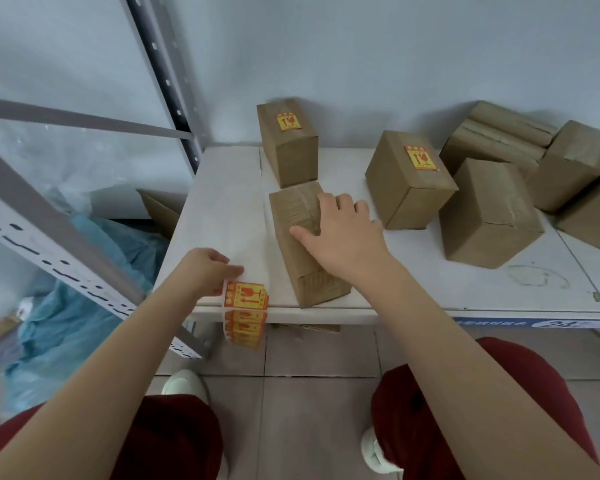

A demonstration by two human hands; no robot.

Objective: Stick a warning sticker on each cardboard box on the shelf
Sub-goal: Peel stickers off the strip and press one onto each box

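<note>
A long cardboard box [293,216] lies near the front of the white shelf [222,209], bare of any sticker. My right hand [343,230] rests flat on its top with fingers spread. My left hand [207,266] pinches a strip of red and yellow warning stickers [245,308] that hangs over the shelf's front edge. Two boxes carry a sticker on top: one at the back [288,147] and one to the right [407,181].
Several plain boxes [489,216] crowd the shelf's right side against the wall. A grey perforated upright [167,81] and a slanted rail [66,268] stand at the left. Blue plastic bags [84,271] lie on the floor below. My knees in red trousers are at the bottom.
</note>
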